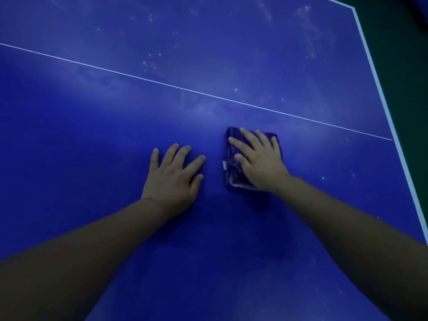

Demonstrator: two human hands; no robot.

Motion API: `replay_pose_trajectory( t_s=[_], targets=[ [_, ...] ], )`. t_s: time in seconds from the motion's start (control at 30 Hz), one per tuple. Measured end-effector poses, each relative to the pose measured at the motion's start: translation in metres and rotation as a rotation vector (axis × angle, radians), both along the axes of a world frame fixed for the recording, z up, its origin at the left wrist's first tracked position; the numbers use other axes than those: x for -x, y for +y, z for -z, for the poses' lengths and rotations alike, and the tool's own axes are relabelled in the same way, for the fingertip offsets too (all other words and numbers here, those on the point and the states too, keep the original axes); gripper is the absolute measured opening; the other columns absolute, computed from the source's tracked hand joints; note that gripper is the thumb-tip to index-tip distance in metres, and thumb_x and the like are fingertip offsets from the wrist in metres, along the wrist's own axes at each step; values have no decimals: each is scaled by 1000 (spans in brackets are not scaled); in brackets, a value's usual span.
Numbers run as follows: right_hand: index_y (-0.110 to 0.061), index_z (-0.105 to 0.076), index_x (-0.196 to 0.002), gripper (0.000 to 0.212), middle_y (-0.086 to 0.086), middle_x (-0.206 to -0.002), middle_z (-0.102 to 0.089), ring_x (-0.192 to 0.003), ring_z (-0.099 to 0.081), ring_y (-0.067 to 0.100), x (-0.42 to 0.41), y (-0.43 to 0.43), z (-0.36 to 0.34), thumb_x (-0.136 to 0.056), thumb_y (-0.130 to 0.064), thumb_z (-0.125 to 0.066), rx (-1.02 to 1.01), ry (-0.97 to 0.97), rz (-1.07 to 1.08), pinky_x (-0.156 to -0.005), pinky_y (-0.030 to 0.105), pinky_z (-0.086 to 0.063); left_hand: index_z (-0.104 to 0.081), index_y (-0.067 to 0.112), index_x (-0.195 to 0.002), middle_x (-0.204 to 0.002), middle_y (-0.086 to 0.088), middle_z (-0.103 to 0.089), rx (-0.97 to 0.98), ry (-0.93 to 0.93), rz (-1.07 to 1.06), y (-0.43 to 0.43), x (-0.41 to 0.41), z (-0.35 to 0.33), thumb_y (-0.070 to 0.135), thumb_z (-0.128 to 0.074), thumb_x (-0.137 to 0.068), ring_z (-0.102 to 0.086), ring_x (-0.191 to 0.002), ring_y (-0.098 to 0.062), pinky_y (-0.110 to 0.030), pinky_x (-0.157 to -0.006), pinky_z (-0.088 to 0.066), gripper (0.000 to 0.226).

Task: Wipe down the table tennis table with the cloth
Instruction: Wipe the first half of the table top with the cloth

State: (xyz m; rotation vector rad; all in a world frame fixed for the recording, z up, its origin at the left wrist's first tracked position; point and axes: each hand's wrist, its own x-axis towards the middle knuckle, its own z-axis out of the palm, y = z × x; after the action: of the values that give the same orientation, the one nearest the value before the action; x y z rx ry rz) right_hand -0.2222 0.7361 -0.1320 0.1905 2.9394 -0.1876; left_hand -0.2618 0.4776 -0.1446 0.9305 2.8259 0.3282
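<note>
Deep blue table tennis table (92, 135), crossed beyond the right hand (261, 165) by a thin white line (162, 82) and bordered to that hand's right by a broader white band (379, 89). Pale specks (236, 90) and smears mottle the blue past the line. Beneath the right hand is a purple cloth (232, 169) with pale hem (238, 185) and white tag (224, 165). Dark green floor (412, 66) lies outside the band.

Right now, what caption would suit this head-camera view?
Right hand presses a purple cloth onto the blue table; left hand rests flat beside it.
</note>
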Motion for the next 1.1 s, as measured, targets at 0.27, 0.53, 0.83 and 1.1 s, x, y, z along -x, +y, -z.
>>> replay_pose_trajectory(
  t_s=[0.27,0.53,0.83,1.1],
  targets=[
    [-45,-25,-155,54,-10,-169,-7,-153,-3,36,105,-52,1,-101,-50,-26,84,17,283,-117,69,4,-36,37,-152,-162,-4,-27,-19,9,-20,3,-4,0,51,-27,-101,-12,-152,-27,-61,-120,-6,53],
    [-49,-31,-152,51,-10,-166,-21,-150,-22,29,-20,39,3,-100,-50,-30,-67,53,382,-119,64,-11,-39,32,-152,-162,-8,-27,-42,2,-61,10,-11,1,44,-33,-102,-11,-152,-32,-64,-119,-3,51],
    [-46,-29,-153,55,-11,-168,-12,-152,-12,31,21,32,2,-99,-51,-26,32,52,338,-118,67,-4,-41,32,-150,-161,-11,-28,-32,16,-100,21,-18,1,43,-32,-101,-13,-151,-37,-65,-119,-6,50],
    [-46,-27,-154,52,-9,-167,-16,-152,-16,29,-43,123,-1,-103,-50,-29,-13,37,551,-119,66,-6,-26,32,-157,-166,-10,-14,31,-11,-122,42,-50,2,48,-22,-101,-1,-153,-35,-64,-119,0,59]
  ],
)
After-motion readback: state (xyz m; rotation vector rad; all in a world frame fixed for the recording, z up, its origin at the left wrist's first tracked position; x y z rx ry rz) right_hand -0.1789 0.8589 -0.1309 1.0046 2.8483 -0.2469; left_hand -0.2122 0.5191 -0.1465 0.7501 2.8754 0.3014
